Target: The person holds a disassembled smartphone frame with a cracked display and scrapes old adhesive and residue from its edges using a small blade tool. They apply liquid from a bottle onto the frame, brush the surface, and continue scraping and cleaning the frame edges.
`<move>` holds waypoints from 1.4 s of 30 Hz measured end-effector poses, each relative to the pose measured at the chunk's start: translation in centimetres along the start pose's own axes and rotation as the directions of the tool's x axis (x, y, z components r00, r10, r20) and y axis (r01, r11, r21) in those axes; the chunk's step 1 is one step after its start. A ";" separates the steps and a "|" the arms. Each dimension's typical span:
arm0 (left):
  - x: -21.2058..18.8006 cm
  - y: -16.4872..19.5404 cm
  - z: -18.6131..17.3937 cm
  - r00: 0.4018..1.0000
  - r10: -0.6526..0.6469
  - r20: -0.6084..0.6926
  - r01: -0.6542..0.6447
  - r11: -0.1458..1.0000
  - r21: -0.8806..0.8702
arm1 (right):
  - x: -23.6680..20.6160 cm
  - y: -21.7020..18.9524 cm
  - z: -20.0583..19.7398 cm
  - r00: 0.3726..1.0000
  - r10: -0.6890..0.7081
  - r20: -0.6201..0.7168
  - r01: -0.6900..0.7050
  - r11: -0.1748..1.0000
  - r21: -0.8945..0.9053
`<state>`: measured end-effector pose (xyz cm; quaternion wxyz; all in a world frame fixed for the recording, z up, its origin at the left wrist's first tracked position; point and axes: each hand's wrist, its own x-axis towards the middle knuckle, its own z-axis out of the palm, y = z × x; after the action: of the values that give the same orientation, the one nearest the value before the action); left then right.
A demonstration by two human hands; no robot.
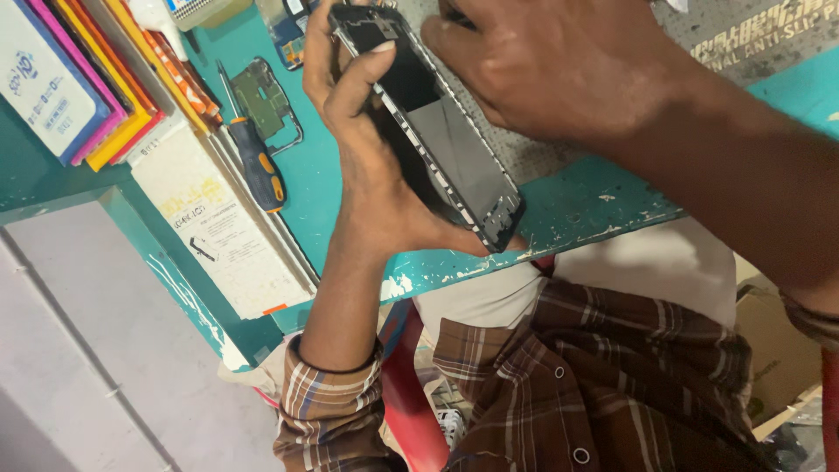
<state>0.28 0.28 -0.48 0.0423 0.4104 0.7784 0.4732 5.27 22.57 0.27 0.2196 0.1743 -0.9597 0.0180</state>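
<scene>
My left hand (367, 166) grips an opened phone body (446, 144), a black frame with its grey insides bare, held tilted above the teal table edge. Its thumb lies along the frame's left rail and its palm cups the back. My right hand (542, 65) hovers over the phone's upper end, fingers curled down onto it. Whether something small is pinched in those fingers stays hidden.
A screwdriver with a blue and orange handle (260, 166) lies on the teal table (594, 205), beside a loose metal phone part (266, 100). Coloured flat boxes (79, 79) stand at the left. A grey mat (752, 35) covers the far right.
</scene>
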 end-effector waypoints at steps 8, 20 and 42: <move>0.1 0.1 0.0 1.000 0.007 0.000 -0.007 0.999 0.033 | -0.1 -0.3 0.0 0.998 0.052 -0.030 -0.051 0.998 0.037; 0.2 0.2 0.1 1.000 0.021 -0.002 -0.021 1.000 0.010 | -0.4 -0.3 0.1 0.998 0.046 -0.031 -0.045 0.999 0.024; 0.2 0.8 -0.2 1.000 0.000 0.002 0.000 1.000 -0.021 | -0.4 -0.6 -1.8 1.000 0.015 -0.009 -0.015 0.998 0.061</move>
<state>0.53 0.43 0.27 0.0474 0.4102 0.7734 0.4810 6.59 22.40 1.68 0.2186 0.1735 -0.9590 0.0495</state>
